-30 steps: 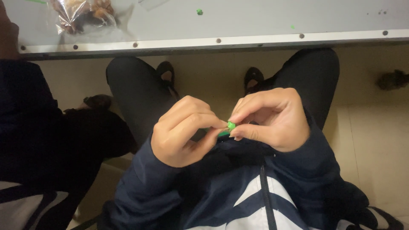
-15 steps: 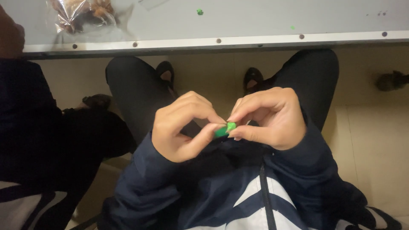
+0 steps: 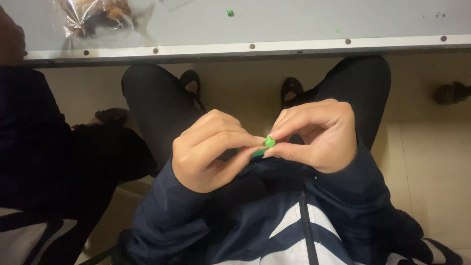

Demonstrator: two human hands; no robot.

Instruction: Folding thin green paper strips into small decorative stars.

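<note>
— Small green soft piece (image 3: 269, 142), where is it?
— Pinched between both hands' fingertips, above the lap, below the grey table edge (image 3: 294, 48).
— Hands?
— Left hand (image 3: 208, 149) and right hand (image 3: 316, 135) both curled closed on it.

The small piece (image 3: 269, 143) is bright green. The jacket (image 3: 274, 221) is dark blue with white stripes. The trousers (image 3: 157, 105) are black. The table (image 3: 294, 19) is pale grey with a white edge and tiny green specks (image 3: 229, 13). The floor (image 3: 431, 162) is cream.
</note>
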